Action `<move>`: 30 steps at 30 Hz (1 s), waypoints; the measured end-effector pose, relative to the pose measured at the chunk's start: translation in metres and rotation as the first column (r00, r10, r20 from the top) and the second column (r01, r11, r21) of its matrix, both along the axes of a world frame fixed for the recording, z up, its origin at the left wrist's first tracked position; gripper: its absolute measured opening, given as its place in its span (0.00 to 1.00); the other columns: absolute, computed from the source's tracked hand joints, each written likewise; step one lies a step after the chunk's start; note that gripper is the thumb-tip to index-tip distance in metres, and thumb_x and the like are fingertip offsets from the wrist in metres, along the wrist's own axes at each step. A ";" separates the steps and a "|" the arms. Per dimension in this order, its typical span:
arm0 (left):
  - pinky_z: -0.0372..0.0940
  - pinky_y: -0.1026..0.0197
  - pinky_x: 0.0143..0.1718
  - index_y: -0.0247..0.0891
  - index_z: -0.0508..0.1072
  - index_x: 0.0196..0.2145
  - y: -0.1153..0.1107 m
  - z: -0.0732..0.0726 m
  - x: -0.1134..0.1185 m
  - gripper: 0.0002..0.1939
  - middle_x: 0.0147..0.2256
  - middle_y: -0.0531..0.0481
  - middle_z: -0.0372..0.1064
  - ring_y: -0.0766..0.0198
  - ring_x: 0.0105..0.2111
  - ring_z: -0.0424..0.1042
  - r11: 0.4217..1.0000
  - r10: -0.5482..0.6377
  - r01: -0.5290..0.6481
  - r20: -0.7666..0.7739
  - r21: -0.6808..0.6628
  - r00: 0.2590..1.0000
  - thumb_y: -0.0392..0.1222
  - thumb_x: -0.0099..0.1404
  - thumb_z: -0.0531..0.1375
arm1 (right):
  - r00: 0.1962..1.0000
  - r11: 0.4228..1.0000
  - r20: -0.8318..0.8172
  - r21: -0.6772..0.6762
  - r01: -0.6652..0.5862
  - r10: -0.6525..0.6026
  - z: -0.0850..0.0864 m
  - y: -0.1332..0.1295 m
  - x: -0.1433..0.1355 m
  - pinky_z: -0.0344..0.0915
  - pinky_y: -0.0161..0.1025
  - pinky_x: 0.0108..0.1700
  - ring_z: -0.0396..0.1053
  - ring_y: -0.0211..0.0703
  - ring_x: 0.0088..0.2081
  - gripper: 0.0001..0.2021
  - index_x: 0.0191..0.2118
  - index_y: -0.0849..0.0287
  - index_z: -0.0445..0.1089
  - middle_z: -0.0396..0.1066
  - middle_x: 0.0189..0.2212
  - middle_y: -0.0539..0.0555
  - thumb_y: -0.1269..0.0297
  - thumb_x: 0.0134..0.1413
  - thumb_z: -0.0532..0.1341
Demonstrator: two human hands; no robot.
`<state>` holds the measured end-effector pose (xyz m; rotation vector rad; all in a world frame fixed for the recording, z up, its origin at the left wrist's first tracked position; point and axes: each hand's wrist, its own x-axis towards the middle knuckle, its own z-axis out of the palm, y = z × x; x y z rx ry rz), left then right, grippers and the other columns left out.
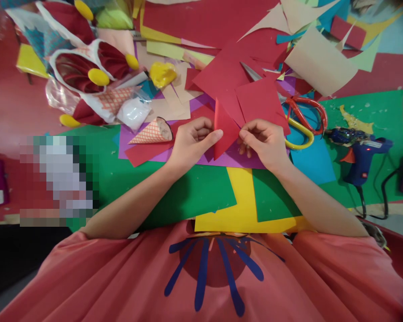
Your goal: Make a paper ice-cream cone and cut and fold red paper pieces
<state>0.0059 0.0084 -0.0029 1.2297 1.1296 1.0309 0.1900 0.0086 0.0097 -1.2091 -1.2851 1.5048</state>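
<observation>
A folded piece of red paper (225, 134) is held upright over the purple sheet, its crease toward my left hand (198, 136). My left thumb presses on its near face while the fingers curl behind it. At the paper's right corner, my right hand (262, 139) is closed in a pinch. To the left of my left hand lies a small cone of checked paper (152, 131). Scissors with red and yellow handles (305, 118) rest just beyond my right hand, their blades partly under a red square of paper (260, 102).
A blue glue gun (362, 158) with a cord sits on green paper (394, 116) at the right. Joined checked cones (112, 99) with red insides and yellow discs fill the left back. Coloured scraps, a beige sheet (320, 62) and a yellow lump in plastic (162, 74) lie behind.
</observation>
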 end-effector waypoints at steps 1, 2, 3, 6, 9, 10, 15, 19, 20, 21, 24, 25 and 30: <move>0.62 0.70 0.22 0.37 0.67 0.26 0.001 0.000 0.000 0.21 0.22 0.56 0.67 0.73 0.22 0.68 1.000 0.009 -0.009 -0.003 0.006 1.000 0.58 0.53 0.66 | 1.000 1.000 0.007 0.006 0.009 -0.009 0.001 0.000 0.000 0.58 0.30 0.16 0.64 0.30 0.15 0.16 0.27 0.58 0.66 0.66 0.17 0.44 0.51 0.47 0.68; 0.61 0.71 0.22 0.37 0.67 0.25 0.001 0.000 -0.001 0.22 0.22 0.56 0.66 0.74 0.22 0.67 1.000 0.019 -0.019 -0.006 0.014 1.000 0.58 0.53 0.67 | 1.000 1.000 0.012 0.011 0.013 -0.013 0.001 0.000 0.001 0.57 0.30 0.16 0.64 0.29 0.15 0.16 0.27 0.58 0.66 0.66 0.17 0.44 0.51 0.48 0.68; 0.61 0.71 0.21 0.37 0.68 0.25 0.002 0.000 -0.001 0.22 0.22 0.57 0.66 0.74 0.22 0.66 0.999 0.031 -0.031 -0.011 0.023 0.999 0.58 0.52 0.67 | 1.000 1.000 0.016 0.015 0.015 -0.015 0.001 0.001 0.001 0.57 0.30 0.16 0.64 0.29 0.15 0.17 0.27 0.58 0.66 0.66 0.17 0.44 0.50 0.48 0.67; 0.60 0.71 0.21 0.37 0.68 0.24 0.003 -0.001 -0.001 0.20 0.22 0.57 0.66 0.75 0.22 0.65 0.998 0.060 -0.059 -0.031 0.038 0.998 0.56 0.52 0.68 | 1.000 1.000 0.016 0.022 0.018 -0.019 0.000 0.001 0.002 0.57 0.30 0.16 0.65 0.30 0.17 0.17 0.27 0.58 0.66 0.66 0.18 0.44 0.49 0.47 0.67; 0.59 0.70 0.20 0.37 0.68 0.24 0.002 0.000 -0.002 0.18 0.21 0.57 0.66 0.74 0.21 0.64 0.996 0.075 -0.073 -0.048 0.044 0.996 0.53 0.53 0.68 | 1.000 1.000 0.010 0.024 0.011 -0.012 -0.001 0.001 0.002 0.57 0.30 0.16 0.66 0.30 0.17 0.18 0.28 0.58 0.66 0.66 0.18 0.44 0.48 0.47 0.67; 0.58 0.70 0.20 0.37 0.68 0.24 0.002 0.000 -0.002 0.18 0.21 0.57 0.65 0.75 0.20 0.64 0.996 0.077 -0.075 -0.053 0.047 0.996 0.53 0.53 0.68 | 1.000 1.000 0.009 0.025 0.008 -0.008 -0.001 0.001 0.002 0.57 0.30 0.16 0.66 0.30 0.17 0.18 0.28 0.58 0.66 0.66 0.18 0.44 0.48 0.47 0.67; 0.56 0.71 0.19 0.37 0.68 0.23 0.003 -0.001 -0.002 0.20 0.20 0.57 0.63 0.76 0.19 0.62 0.994 0.077 -0.073 -0.037 0.086 0.996 0.55 0.53 0.67 | 1.000 1.000 0.010 0.017 -0.003 0.003 0.000 0.002 0.002 0.57 0.29 0.15 0.66 0.30 0.17 0.19 0.28 0.59 0.65 0.66 0.19 0.45 0.48 0.47 0.67; 0.57 0.71 0.19 0.37 0.69 0.25 0.005 -0.004 -0.003 0.22 0.22 0.56 0.65 0.76 0.20 0.63 0.989 0.092 -0.086 -0.043 0.119 0.995 0.60 0.55 0.65 | 0.999 1.000 0.030 0.022 -0.019 0.018 -0.001 0.002 0.002 0.57 0.29 0.15 0.65 0.29 0.16 0.19 0.27 0.59 0.65 0.65 0.18 0.44 0.48 0.47 0.67; 0.57 0.71 0.20 0.37 0.69 0.25 0.005 -0.005 -0.003 0.22 0.22 0.56 0.65 0.76 0.20 0.63 0.988 0.095 -0.087 -0.056 0.128 0.994 0.60 0.55 0.64 | 0.999 0.999 0.034 0.025 -0.023 0.022 -0.001 0.002 0.003 0.57 0.29 0.16 0.65 0.29 0.16 0.19 0.27 0.59 0.65 0.65 0.18 0.44 0.48 0.47 0.67; 0.58 0.71 0.20 0.37 0.69 0.25 0.006 -0.006 -0.003 0.22 0.22 0.56 0.64 0.75 0.21 0.63 0.986 0.096 -0.085 -0.069 0.140 0.993 0.61 0.56 0.63 | 0.999 0.999 0.035 0.030 -0.025 0.024 -0.001 0.002 0.003 0.57 0.29 0.16 0.65 0.29 0.16 0.19 0.27 0.59 0.65 0.65 0.18 0.44 0.48 0.47 0.67; 0.60 0.71 0.21 0.37 0.69 0.25 0.006 -0.006 -0.003 0.21 0.21 0.56 0.64 0.75 0.21 0.64 0.978 0.106 -0.086 -0.094 0.190 0.990 0.60 0.58 0.62 | 0.999 0.999 0.035 0.037 -0.027 0.026 -0.002 0.003 0.003 0.57 0.28 0.15 0.65 0.28 0.16 0.18 0.27 0.59 0.65 0.66 0.19 0.44 0.48 0.48 0.67; 0.60 0.71 0.21 0.37 0.69 0.25 0.005 -0.006 -0.003 0.21 0.21 0.56 0.63 0.75 0.21 0.64 0.975 0.110 -0.088 -0.100 0.204 0.989 0.60 0.58 0.62 | 0.999 0.999 0.037 0.037 -0.027 0.026 -0.002 0.003 0.003 0.57 0.28 0.15 0.65 0.28 0.16 0.18 0.27 0.59 0.65 0.66 0.19 0.44 0.48 0.48 0.67; 0.60 0.71 0.21 0.37 0.68 0.24 0.004 -0.004 -0.003 0.20 0.21 0.56 0.63 0.75 0.21 0.63 0.973 0.114 -0.084 -0.131 0.217 0.985 0.57 0.59 0.63 | 0.999 0.999 0.014 0.028 -0.032 0.031 -0.003 0.002 0.003 0.58 0.28 0.16 0.65 0.28 0.16 0.19 0.27 0.59 0.65 0.66 0.19 0.44 0.47 0.46 0.67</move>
